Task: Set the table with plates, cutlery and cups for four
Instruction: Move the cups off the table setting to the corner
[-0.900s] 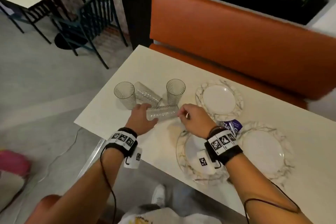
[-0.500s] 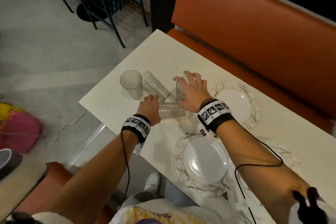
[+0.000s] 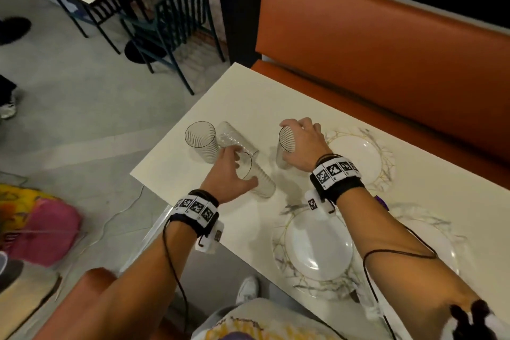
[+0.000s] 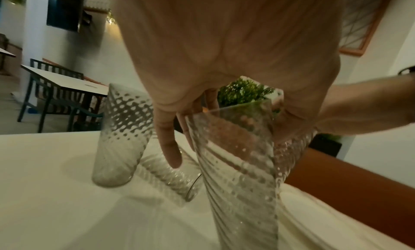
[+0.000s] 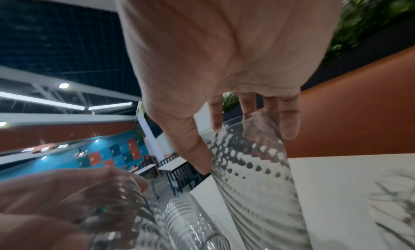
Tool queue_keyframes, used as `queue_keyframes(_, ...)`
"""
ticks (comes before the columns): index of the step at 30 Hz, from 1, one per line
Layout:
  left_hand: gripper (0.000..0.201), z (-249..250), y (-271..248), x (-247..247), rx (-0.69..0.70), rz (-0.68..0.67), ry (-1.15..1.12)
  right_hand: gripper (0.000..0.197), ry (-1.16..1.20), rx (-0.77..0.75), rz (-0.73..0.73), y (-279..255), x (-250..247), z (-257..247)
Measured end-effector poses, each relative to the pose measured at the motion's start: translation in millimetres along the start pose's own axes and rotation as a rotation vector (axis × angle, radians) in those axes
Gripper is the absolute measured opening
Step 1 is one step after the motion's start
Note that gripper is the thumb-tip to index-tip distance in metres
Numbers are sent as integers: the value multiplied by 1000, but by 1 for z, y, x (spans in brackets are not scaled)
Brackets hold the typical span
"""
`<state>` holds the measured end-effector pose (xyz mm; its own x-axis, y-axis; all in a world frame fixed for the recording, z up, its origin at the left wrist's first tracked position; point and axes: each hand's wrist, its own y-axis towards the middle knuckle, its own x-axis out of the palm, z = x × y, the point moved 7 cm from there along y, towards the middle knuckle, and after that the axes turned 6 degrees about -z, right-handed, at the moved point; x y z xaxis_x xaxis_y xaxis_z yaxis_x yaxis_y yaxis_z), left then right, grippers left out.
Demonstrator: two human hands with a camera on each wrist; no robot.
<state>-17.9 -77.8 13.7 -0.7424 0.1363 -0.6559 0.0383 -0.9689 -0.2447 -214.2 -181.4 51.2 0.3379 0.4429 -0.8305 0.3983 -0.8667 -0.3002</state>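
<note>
Four clear ribbed glasses are at the left end of the white table [image 3: 242, 91]. One glass [image 3: 200, 139] stands upright at the far left, and a second [image 3: 234, 136] lies on its side beside it. My left hand [image 3: 234, 171] grips a third glass [image 3: 260, 181], tilted just over the table; the left wrist view shows fingers and thumb round this glass [image 4: 242, 165]. My right hand [image 3: 299, 141] grips the fourth glass [image 3: 284, 146] from above near its rim, also seen as the glass [image 5: 253, 165] in the right wrist view. Three marbled plates lie here: far [image 3: 361, 157], near [image 3: 317, 248], right [image 3: 436, 232].
An orange bench [image 3: 386, 36] runs along the table's far side. The table's left edge and corner are close to the glasses. A purple packet [image 3: 381, 201] peeks out beside my right forearm. A dark chair [image 3: 171, 16] and a pink bag [image 3: 41, 229] are on the floor to the left.
My left hand has raised the lying glass into a tilt off the table. My right hand moved from that glass to the upright one and closed round its rim.
</note>
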Motion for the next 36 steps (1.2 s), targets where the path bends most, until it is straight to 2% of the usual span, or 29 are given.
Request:
queue_keyframes(3, 91, 25, -3, -12, 84, 18, -31, 69, 68, 56, 84, -37, -18, 11)
queue_keyframes(6, 88, 52, -2, -10, 139, -13, -67, 70, 120, 105, 176, -83, -31, 24)
queue_keyframes(12, 96, 123, -4, 44, 274, -148, -47, 74, 186, 263, 355, -191, -44, 71)
queue_keyframes(16, 101, 188, -18, 104, 370, -261, -13, 79, 203, 400, 467, -267, -58, 122)
queue_keyframes(21, 94, 274, -40, 194, 489, -415, 20, 84, 229, 572, 577, -356, -75, 207)
queue_keyframes(25, 96, 342, -51, 274, 520, -521, 20, 89, 253, 679, 628, -411, -90, 284)
queue_keyframes(30, 105, 413, -58, 383, 485, -581, 67, 87, 260, 793, 617, -455, -101, 391)
queue_keyframes(36, 100, 467, -63, 497, 431, -639, 158, 83, 297, 883, 518, -488, -102, 499)
